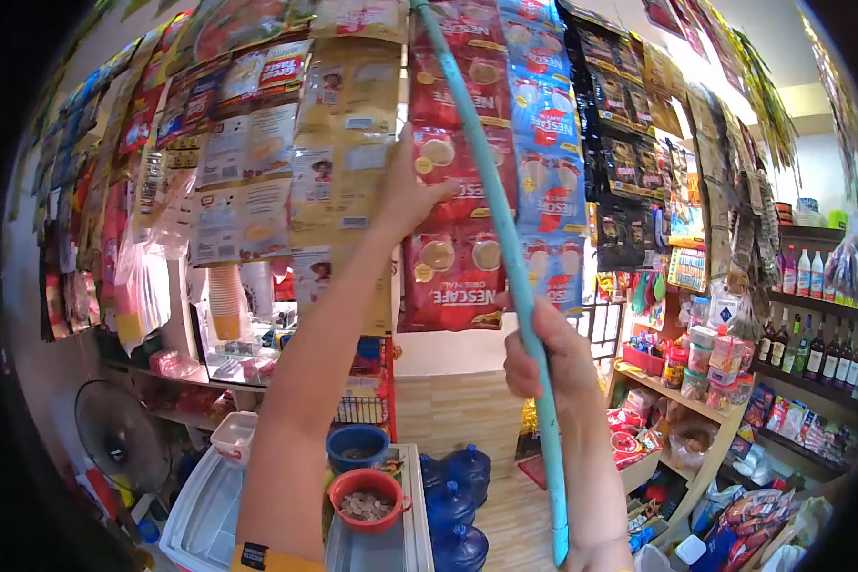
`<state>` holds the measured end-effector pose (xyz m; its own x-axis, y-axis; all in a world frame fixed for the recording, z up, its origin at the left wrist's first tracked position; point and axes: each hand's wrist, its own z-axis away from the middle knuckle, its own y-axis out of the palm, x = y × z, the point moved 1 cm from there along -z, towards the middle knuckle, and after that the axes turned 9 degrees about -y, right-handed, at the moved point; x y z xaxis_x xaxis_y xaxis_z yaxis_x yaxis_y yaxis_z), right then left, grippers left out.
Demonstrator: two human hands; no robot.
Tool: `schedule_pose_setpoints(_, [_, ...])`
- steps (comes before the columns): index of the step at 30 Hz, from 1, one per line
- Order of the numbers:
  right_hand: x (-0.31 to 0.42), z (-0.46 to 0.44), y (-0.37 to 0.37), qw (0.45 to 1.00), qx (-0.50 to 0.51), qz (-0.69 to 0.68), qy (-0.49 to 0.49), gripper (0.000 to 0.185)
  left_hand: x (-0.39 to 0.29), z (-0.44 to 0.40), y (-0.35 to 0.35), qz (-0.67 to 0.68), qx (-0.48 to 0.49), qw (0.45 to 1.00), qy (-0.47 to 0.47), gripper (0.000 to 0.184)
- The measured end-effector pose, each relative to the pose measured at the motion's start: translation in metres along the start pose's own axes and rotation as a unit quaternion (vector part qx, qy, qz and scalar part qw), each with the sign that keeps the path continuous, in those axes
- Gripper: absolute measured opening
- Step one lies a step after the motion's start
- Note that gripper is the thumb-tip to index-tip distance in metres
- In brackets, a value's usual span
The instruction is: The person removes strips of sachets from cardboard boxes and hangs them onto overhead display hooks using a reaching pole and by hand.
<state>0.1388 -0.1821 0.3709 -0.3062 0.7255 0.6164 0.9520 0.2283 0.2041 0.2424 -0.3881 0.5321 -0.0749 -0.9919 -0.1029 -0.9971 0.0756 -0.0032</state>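
Observation:
My right hand (548, 353) is closed around a long turquoise pole (486, 172), which slants from the lower middle up to the top edge. My left hand (415, 186) is raised at the red Nescafe sachet strip (453, 276), left of the pole. Its thumb points right over the red packets and its other fingers reach upward, partly lost against the sachets. Whether it grips the strip's edge is unclear. Blue Nescafe sachets (549, 191) hang right of the red ones, and gold-brown sachets (348, 172) hang to their left.
Below stand a red bowl of coins (370, 500), a blue bowl (357, 448) and several blue water jugs (469, 467). A fan (124, 439) is at the left. Shelves with bottles (810, 353) and a wooden rack of jars (677, 405) line the right.

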Motion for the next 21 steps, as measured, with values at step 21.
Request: schedule_pose_setpoints(21, [-0.024,0.234,-0.05,0.973,-0.197,0.109,-0.055,0.046,0.002,0.12,0.017,0.111,-0.002,0.976,-0.185,0.059])
